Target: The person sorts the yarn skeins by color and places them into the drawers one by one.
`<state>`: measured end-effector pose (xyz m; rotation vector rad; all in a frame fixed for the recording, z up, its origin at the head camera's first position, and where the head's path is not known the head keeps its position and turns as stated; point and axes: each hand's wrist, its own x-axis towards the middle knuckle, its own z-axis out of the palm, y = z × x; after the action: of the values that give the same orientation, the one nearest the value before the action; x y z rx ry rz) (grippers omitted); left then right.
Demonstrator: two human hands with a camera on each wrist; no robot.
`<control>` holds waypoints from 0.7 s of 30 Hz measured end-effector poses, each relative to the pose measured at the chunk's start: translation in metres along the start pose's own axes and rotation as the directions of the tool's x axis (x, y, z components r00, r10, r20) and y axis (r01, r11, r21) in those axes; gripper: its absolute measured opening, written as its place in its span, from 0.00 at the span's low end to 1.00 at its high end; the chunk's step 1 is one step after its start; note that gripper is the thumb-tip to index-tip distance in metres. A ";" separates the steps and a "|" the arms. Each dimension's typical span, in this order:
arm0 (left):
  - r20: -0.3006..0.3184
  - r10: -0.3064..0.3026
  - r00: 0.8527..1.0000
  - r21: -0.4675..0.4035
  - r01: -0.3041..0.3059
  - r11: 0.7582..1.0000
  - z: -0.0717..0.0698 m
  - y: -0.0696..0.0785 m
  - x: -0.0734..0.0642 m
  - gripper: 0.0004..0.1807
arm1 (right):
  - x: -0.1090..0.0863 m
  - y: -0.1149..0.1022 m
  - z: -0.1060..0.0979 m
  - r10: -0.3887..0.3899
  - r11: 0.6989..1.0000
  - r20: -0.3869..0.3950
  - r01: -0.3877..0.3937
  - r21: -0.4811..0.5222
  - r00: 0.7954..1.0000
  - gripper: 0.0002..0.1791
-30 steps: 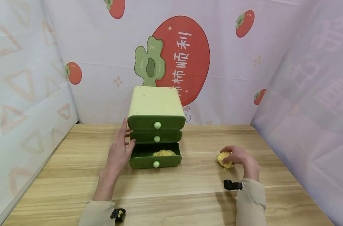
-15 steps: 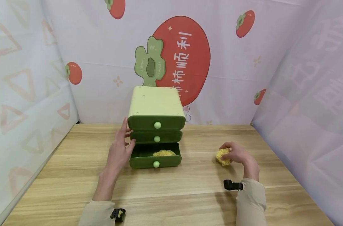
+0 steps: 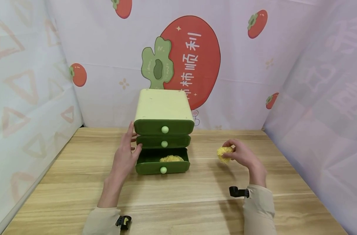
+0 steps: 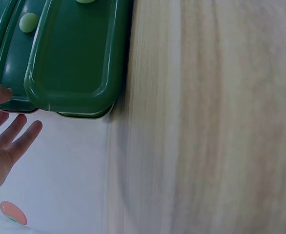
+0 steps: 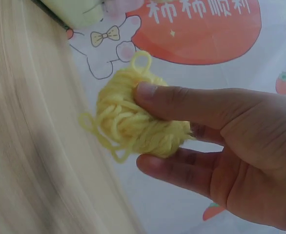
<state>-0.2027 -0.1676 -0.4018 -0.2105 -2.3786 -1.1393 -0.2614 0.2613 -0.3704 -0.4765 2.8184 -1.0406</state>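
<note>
My right hand (image 3: 240,154) pinches a small bundle of yellow yarn (image 3: 225,154) between thumb and fingers, above the table to the right of the cabinet. In the right wrist view, loose loops stick out of the yarn (image 5: 128,114). My left hand (image 3: 126,153) is at the left side of a small drawer cabinet (image 3: 163,104) with a cream top and green drawers. Its thumb is at the left end of the middle drawer (image 3: 178,141), the other fingers fairly straight and spread along the side. The bottom drawer (image 3: 178,167) is pulled out, with another yellow yarn bundle (image 3: 171,158) inside.
Wood-grain table (image 3: 178,209) surrounds the cabinet. Printed cloth walls stand at the back (image 3: 108,39), left and right. A pale green round knob (image 3: 163,170) sits on the bottom drawer's front.
My right hand has lifted the yellow yarn bundle and moved it left and farther back over the table. The left hand stays at the cabinet; the drawers have not moved.
</note>
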 end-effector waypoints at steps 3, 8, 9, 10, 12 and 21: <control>0.002 -0.005 1.000 0.001 0.005 1.000 0.000 0.000 0.000 0.50 | 0.002 -0.006 0.002 -0.031 0.999 -0.037 0.030 -0.026 0.999 0.17; 0.002 -0.004 1.000 0.009 0.004 1.000 -0.001 0.001 0.001 0.49 | 0.005 -0.015 0.007 -0.100 0.992 -0.104 0.091 -0.085 0.990 0.15; 0.002 -0.003 1.000 0.010 0.003 1.000 -0.001 0.001 0.000 0.49 | 0.005 -0.016 0.008 -0.113 0.990 -0.110 0.102 -0.097 0.988 0.15; 0.003 -0.003 1.000 0.011 0.003 1.000 -0.001 0.001 0.000 0.49 | 0.006 -0.018 0.009 -0.123 0.988 -0.117 0.111 -0.104 0.986 0.15; 0.003 -0.004 1.000 0.013 0.003 1.000 -0.001 0.001 0.000 0.49 | 0.007 -0.021 0.012 -0.141 0.986 -0.124 0.127 -0.111 0.982 0.15; 0.006 -0.011 1.000 0.018 0.011 1.000 0.000 0.001 0.000 0.50 | 0.012 -0.039 0.022 -0.253 0.962 -0.169 0.229 -0.149 0.953 0.14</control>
<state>-0.2022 -0.1673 -0.4011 -0.1953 -2.3969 -1.1226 -0.2584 0.2162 -0.3620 -0.7952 3.0663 -0.9946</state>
